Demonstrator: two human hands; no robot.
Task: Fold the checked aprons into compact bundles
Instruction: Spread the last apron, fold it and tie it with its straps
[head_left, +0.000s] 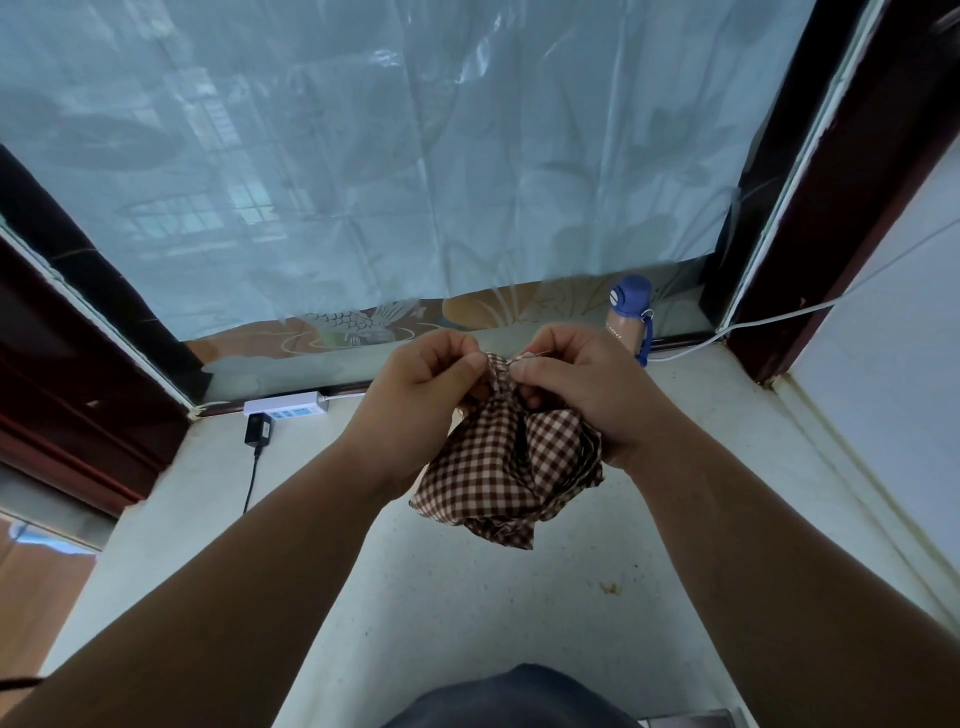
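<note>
Pale ledge (457, 613) nearest. Over it at centre, checked apron (498, 467), already bunched; long axis roughly 6-to-12, gathered top pointing 12. Left hand (423, 382) and right hand (576, 387) pinch that top with curled fingers — probably to tuck or tie it. Bottle (629, 317) beyond, at 1.

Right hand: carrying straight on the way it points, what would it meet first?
Likely the left hand: the right hand points toward it, both pinching the top of the brown-and-white checked fabric apron, very close together.
</note>
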